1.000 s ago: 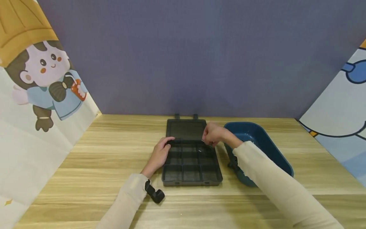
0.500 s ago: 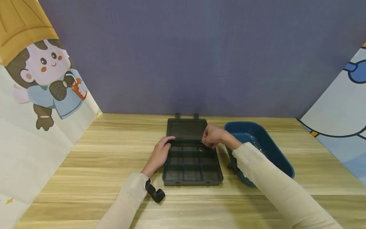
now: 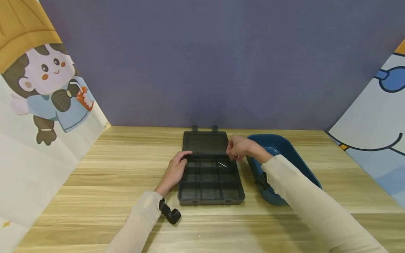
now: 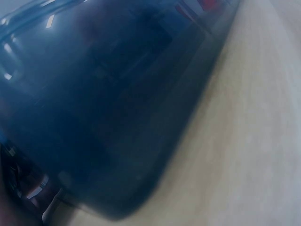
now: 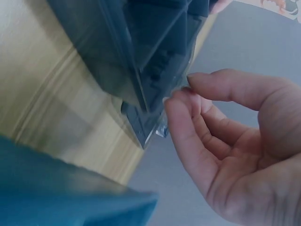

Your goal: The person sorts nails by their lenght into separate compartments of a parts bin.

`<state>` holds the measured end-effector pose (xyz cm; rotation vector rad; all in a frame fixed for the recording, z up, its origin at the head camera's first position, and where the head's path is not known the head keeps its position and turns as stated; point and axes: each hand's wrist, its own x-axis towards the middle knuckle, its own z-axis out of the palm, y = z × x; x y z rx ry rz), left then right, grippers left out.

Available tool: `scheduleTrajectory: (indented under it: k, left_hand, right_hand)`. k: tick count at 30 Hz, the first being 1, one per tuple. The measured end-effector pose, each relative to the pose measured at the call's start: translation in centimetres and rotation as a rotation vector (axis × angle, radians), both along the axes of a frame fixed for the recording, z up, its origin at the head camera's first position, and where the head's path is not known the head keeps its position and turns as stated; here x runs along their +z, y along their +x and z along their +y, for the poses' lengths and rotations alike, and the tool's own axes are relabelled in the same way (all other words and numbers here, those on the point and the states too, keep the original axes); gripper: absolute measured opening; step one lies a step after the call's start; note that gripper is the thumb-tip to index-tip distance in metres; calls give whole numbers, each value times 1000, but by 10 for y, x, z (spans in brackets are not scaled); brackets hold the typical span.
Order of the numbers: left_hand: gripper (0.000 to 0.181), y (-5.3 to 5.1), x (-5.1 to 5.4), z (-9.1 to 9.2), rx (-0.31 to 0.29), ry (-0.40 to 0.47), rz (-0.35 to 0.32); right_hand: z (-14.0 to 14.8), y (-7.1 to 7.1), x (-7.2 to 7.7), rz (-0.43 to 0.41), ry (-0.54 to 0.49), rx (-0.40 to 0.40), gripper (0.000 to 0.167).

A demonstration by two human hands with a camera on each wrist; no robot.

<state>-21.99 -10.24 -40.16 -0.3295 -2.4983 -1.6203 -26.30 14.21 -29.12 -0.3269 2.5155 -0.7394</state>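
Smooth plastic case [image 3: 210, 191], glossy plastic tub [image 3: 292, 156]

On my left wrist feed I see a box's glossy dark-blue wall [image 4: 113, 103], with white glints at upper left. Its edge slants beside pale table [image 4: 249, 132]; I can't make out the blurred lower-left corner.

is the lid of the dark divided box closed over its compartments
No, the head view shows the lid lying open behind the dark divided box, with the compartments uncovered.
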Motion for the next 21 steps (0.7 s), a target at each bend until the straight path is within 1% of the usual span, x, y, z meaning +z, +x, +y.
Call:
scheduleTrajectory:
  k: [4, 8, 10, 16, 21]
  left_hand:
    - [37, 0, 1, 0, -2, -4, -14]
    - [38, 0, 0, 0, 3, -6, -35]
    - [38, 0, 0, 0, 7, -9, -40]
    - [38, -1, -1, -1, 6, -12, -32]
    - [39, 0, 1, -1, -34, 4, -35]
  right_hand:
    - [9, 1, 5, 30, 8, 8, 14]
    - [18, 1, 8, 70, 29, 4, 14]
    - [21, 2, 9, 84, 34, 6, 18]
    - [32, 10, 15, 75, 9, 22, 15]
    - [45, 14, 20, 55, 14, 13, 14]
